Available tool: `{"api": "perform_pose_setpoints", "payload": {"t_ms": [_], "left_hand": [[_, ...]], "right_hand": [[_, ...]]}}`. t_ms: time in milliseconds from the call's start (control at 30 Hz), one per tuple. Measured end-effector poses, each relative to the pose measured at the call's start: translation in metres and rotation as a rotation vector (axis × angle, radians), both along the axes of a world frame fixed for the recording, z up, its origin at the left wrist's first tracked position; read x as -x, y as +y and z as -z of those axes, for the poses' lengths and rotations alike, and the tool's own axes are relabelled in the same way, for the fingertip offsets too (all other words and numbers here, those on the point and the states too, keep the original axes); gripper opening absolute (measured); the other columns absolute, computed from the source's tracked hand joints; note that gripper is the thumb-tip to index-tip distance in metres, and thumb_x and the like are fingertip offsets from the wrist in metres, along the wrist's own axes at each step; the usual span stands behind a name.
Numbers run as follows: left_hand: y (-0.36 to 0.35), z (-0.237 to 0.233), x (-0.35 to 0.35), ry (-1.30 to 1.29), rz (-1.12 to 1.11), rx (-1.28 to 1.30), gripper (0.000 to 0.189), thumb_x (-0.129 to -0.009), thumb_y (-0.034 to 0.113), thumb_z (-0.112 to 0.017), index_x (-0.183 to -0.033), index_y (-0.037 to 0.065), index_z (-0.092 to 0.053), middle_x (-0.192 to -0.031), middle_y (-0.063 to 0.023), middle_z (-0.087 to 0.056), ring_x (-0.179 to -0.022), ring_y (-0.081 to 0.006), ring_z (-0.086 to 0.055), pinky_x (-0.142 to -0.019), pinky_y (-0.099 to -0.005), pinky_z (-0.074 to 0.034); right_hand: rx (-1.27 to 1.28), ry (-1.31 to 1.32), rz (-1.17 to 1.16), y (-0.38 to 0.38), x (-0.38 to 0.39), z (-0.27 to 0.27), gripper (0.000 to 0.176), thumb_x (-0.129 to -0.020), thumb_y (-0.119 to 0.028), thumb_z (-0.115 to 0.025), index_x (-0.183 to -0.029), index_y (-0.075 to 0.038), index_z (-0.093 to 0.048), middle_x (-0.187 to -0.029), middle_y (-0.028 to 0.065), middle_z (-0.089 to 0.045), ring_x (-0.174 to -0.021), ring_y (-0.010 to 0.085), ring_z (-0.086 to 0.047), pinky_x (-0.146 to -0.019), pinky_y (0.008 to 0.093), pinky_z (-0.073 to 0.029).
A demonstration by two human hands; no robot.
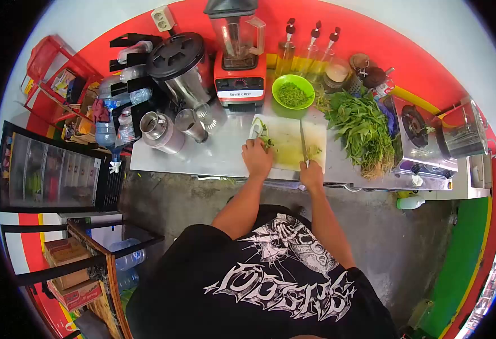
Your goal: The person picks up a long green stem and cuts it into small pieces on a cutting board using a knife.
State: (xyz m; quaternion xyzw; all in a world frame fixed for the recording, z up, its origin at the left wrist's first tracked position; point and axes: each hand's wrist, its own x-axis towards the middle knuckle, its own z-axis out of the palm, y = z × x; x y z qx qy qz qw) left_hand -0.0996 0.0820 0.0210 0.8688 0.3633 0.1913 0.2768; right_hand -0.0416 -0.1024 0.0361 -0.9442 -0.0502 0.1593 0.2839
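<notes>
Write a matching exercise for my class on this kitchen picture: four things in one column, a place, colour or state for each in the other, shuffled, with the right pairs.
Things
1. Knife
2. Bowl
3. Blender base
4. Leafy bunch

Places, colours and states
A. Red, with a white label
B. On the counter, between board and stove
C. Gripped by the right hand
D. Bright green, holding cut greens

Pairs: 1-C, 2-D, 3-A, 4-B

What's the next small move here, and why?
Probably bring the knife left, toward the greens beside the left hand: the right hand grips its handle, and a stretch of cutting board lies between blade and greens.
</notes>
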Motion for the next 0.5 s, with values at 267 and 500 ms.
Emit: {"api": "perform_pose_setpoints", "payload": {"t_ms": [267, 500], "left_hand": [[-0.006, 0.005, 0.004, 0.033, 0.077, -0.083, 0.015, -0.084, 0.015, -0.067, -0.092, 0.003, -0.069, -0.117, -0.0118, -0.055, -0.111, -0.033, -0.049, -0.092, -0.0464, -0.041], [-0.002, -0.017, -0.014, 0.022, 0.06, 0.005, 0.012, -0.09, 0.016, -0.065, -0.096, 0.005, -0.066, -0.103, -0.0146, -0.067, -0.1, -0.0359, -0.059, -0.086, -0.0482, -0.046]], "right_hand": [[-0.077, -0.037, -0.056, 0.0, -0.001, 0.016, 0.042, -0.094, -0.036, -0.062, -0.101, 0.005, -0.066, -0.093, 0.0279, -0.07, -0.094, 0.0446, -0.067, -0.085, 0.0513, -0.051], [-0.17, 0.121, -0.021, -0.001, -0.007, 0.025, 0.039, -0.093, -0.035, -0.063, -0.099, 0.004, -0.068, -0.099, 0.03, -0.069, -0.098, 0.0463, -0.066, -0.087, 0.0513, -0.051]]}}
